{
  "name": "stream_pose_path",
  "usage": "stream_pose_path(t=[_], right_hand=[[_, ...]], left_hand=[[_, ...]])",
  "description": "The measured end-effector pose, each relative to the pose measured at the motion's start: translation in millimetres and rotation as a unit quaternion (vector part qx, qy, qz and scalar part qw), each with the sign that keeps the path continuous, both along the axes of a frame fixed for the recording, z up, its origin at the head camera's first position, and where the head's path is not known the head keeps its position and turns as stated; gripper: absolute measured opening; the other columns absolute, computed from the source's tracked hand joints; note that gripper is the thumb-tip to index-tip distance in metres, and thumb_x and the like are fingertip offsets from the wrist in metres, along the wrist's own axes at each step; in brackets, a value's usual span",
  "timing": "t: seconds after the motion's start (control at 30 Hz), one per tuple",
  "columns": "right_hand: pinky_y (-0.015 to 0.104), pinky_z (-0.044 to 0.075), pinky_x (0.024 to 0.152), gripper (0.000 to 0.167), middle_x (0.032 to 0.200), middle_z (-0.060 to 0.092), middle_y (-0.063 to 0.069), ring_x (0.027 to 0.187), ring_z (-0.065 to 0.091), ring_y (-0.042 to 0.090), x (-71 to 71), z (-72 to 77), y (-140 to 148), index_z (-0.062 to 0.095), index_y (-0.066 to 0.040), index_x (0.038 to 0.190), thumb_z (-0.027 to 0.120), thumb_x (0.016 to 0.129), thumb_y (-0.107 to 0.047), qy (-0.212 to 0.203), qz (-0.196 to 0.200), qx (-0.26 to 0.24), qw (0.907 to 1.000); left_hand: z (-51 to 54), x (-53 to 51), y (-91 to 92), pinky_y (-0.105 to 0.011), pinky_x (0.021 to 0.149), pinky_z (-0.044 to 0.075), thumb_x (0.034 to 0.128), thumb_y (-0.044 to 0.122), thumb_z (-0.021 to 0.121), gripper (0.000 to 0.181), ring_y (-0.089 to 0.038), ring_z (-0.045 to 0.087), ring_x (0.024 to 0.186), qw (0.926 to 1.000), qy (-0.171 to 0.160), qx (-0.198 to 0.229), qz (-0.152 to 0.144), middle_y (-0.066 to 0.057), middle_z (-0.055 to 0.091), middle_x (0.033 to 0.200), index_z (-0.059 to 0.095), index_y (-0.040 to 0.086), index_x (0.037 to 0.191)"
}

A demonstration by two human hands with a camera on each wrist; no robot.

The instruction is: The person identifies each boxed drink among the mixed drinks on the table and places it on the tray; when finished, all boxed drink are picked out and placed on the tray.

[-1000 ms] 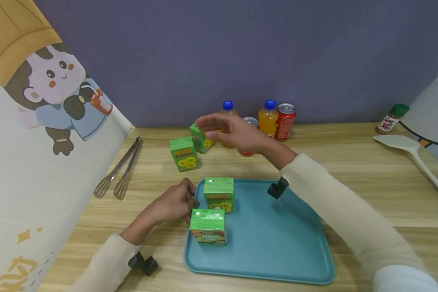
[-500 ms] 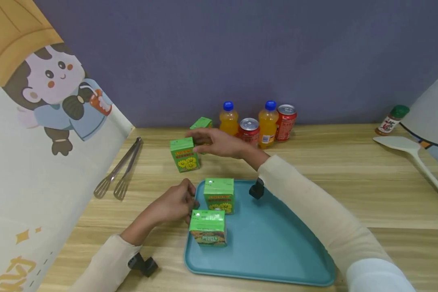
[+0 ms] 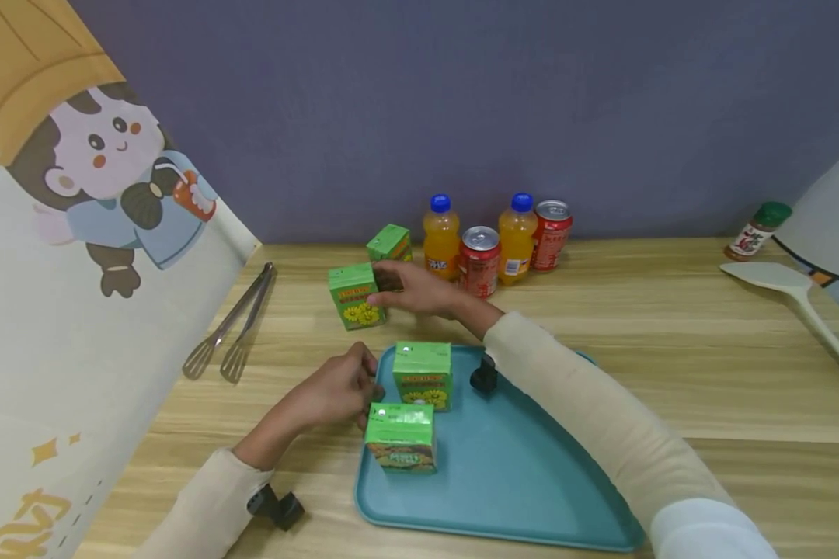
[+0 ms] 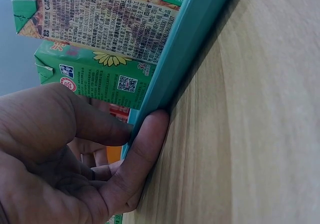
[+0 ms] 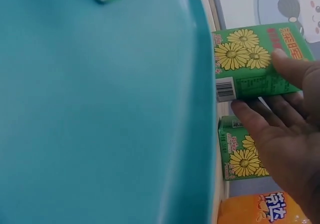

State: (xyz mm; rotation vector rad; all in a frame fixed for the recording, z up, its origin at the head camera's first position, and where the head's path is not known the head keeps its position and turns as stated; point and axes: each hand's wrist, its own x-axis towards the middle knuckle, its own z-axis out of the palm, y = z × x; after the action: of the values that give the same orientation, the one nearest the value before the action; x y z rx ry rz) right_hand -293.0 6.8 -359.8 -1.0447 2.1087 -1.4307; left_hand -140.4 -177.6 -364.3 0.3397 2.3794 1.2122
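Note:
A green drink carton with yellow flowers (image 3: pixel 358 304) stands upright on the table behind the tray. My right hand (image 3: pixel 419 290) is at its right side, thumb on the front face and fingers along the side, as the right wrist view shows on the carton (image 5: pixel 255 61). My left hand (image 3: pixel 335 387) pinches the left rim of the teal tray (image 3: pixel 517 481) between thumb and fingers; the left wrist view shows this rim (image 4: pixel 167 66) close up. On the tray's left part stand two more green cartons, a rear one (image 3: pixel 422 376) and a front one (image 3: pixel 402 439).
Another green carton (image 3: pixel 390 244) stands behind, partly hidden. Beside it are orange drink bottles (image 3: pixel 441 241) (image 3: pixel 516 241) and red cans (image 3: pixel 479 262) (image 3: pixel 551 235). Metal tongs (image 3: pixel 231 322) lie left. A pale spatula (image 3: pixel 797 291) and a green-capped jar (image 3: pixel 758 231) are at right.
My right hand has moved left and down from above the bottles and rear carton to the nearer flower carton, thumb now on its front. My left hand has stayed at the tray rim.

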Motion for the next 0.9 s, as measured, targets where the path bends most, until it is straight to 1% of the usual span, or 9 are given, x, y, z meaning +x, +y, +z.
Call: stream_pose_path(t=[0.1, 0.23, 0.33, 0.5, 0.67, 0.73, 0.8, 0.9], right_hand=[[0.033, 0.042, 0.108, 0.058, 0.139, 0.058, 0.007, 0.128, 0.054, 0.018, 1.2, 0.3, 0.0, 0.044, -0.006, 0.148, 0.068, 0.098, -0.025, 0.018, -0.02, 0.008, 0.9996], [0.033, 0.045, 0.105, 0.063, 0.138, 0.058, 0.011, 0.126, 0.055, 0.021, 2.6, 0.9, 2.9, 0.041, -0.003, 0.15, 0.068, 0.098, -0.029, 0.037, -0.053, 0.024, 0.9976], [0.033, 0.047, 0.103, 0.064, 0.137, 0.059, 0.01, 0.125, 0.056, 0.02, 3.9, 5.1, 7.7, 0.042, -0.003, 0.149, 0.068, 0.098, -0.031, 0.051, -0.069, 0.03, 0.9959], [0.034, 0.048, 0.102, 0.063, 0.132, 0.062, 0.006, 0.121, 0.058, 0.018, 9.1, 25.0, 20.6, 0.045, -0.005, 0.147, 0.069, 0.097, -0.035, 0.069, -0.092, 0.018, 0.9932], [0.031, 0.048, 0.1, 0.058, 0.126, 0.064, -0.001, 0.117, 0.059, 0.011, 16.0, 43.4, 38.0, 0.051, -0.011, 0.143, 0.068, 0.096, -0.041, 0.084, -0.113, -0.001, 0.99], [0.031, 0.048, 0.101, 0.057, 0.125, 0.064, -0.003, 0.116, 0.059, 0.01, 19.8, 50.0, 46.8, 0.052, -0.013, 0.142, 0.067, 0.096, -0.042, 0.094, -0.128, -0.003, 0.9873], [0.034, 0.047, 0.101, 0.056, 0.124, 0.064, -0.004, 0.115, 0.059, 0.01, 24.3, 56.6, 56.0, 0.053, -0.014, 0.141, 0.068, 0.095, -0.043, 0.104, -0.146, -0.003, 0.9838], [0.037, 0.049, 0.1, 0.056, 0.124, 0.064, -0.003, 0.114, 0.06, 0.012, 33.3, 66.1, 70.9, 0.054, -0.015, 0.14, 0.069, 0.094, -0.043, 0.103, -0.169, -0.007, 0.9802]], left_hand=[[-0.5, -0.6, -0.1, -0.038, 0.058, 0.053, 0.0962, -0.004, 0.05, 0.018, -0.025, 0.067, 0.06, 1.0, 0.0, 0.001, 0.001, -0.012, 0.066, 0.085, 0.044, -0.002, 0.113], [-1.0, -1.2, -0.6, -0.038, 0.058, 0.054, 0.0963, -0.003, 0.05, 0.019, -0.025, 0.067, 0.06, 1.0, -0.004, 0.004, 0.002, -0.013, 0.066, 0.086, 0.044, -0.002, 0.114], [-0.8, -1.3, -1.3, -0.038, 0.058, 0.054, 0.0964, -0.004, 0.05, 0.019, -0.026, 0.067, 0.061, 0.9999, -0.008, 0.009, 0.002, -0.013, 0.066, 0.087, 0.044, -0.002, 0.115], [0.2, -1.6, -0.6, -0.039, 0.058, 0.055, 0.0971, -0.004, 0.051, 0.02, -0.026, 0.067, 0.061, 0.9998, -0.01, 0.016, 0.001, -0.014, 0.066, 0.086, 0.043, -0.002, 0.115], [0.2, -0.1, 0.3, -0.04, 0.056, 0.055, 0.0981, -0.003, 0.052, 0.02, -0.026, 0.066, 0.06, 0.9996, -0.012, 0.026, 0.006, -0.015, 0.065, 0.085, 0.043, -0.003, 0.116], [-0.3, 0.8, 0.8, -0.039, 0.056, 0.055, 0.0983, -0.003, 0.052, 0.02, -0.026, 0.066, 0.06, 0.9995, -0.013, 0.029, 0.009, -0.016, 0.064, 0.085, 0.043, -0.004, 0.116], [-0.9, 1.3, 1.5, -0.039, 0.056, 0.056, 0.0981, -0.004, 0.052, 0.02, -0.026, 0.066, 0.06, 0.9994, -0.013, 0.031, 0.01, -0.016, 0.064, 0.085, 0.044, -0.004, 0.116], [-1.6, 1.3, 3.0, -0.039, 0.056, 0.056, 0.0977, -0.005, 0.052, 0.019, -0.026, 0.066, 0.059, 0.9994, -0.013, 0.031, 0.012, -0.016, 0.064, 0.084, 0.044, -0.004, 0.115]])
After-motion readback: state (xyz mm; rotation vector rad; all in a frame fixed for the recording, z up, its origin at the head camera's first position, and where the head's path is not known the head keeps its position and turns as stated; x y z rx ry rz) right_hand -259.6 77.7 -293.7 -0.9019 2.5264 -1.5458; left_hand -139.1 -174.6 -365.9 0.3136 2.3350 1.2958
